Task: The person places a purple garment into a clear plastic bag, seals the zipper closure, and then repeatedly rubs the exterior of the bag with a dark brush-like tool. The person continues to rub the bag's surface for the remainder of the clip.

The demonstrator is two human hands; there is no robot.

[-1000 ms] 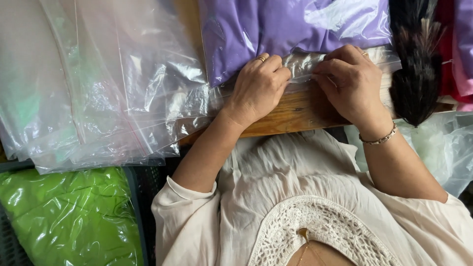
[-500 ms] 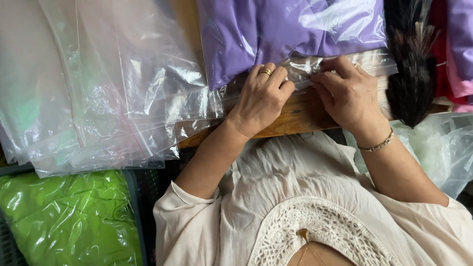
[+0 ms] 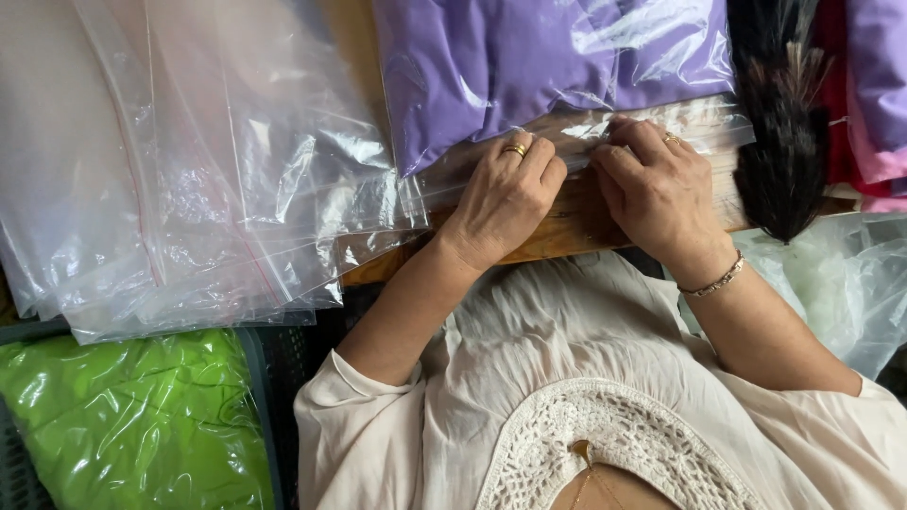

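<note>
A clear plastic bag with purple cloth inside [image 3: 529, 66] lies on a wooden table [image 3: 567, 222]. Both hands press on the bag's open clear end near the table's front edge. My left hand [image 3: 505, 194] has its fingers curled down on the plastic edge; a gold ring is on one finger. My right hand [image 3: 657, 189] pinches the same edge just to the right, with a ring and a bracelet at the wrist. The fingertips of both hands nearly meet on the bag's edge.
A stack of empty clear zip bags [image 3: 179, 179] covers the left of the table. A bag of green cloth [image 3: 132, 425] lies in a dark crate at lower left. A dark feather duster [image 3: 779, 142] and pink and red cloth [image 3: 874, 104] lie at right.
Both hands have crept a little upward and left along the bag's edge. The purple bag stays in place.
</note>
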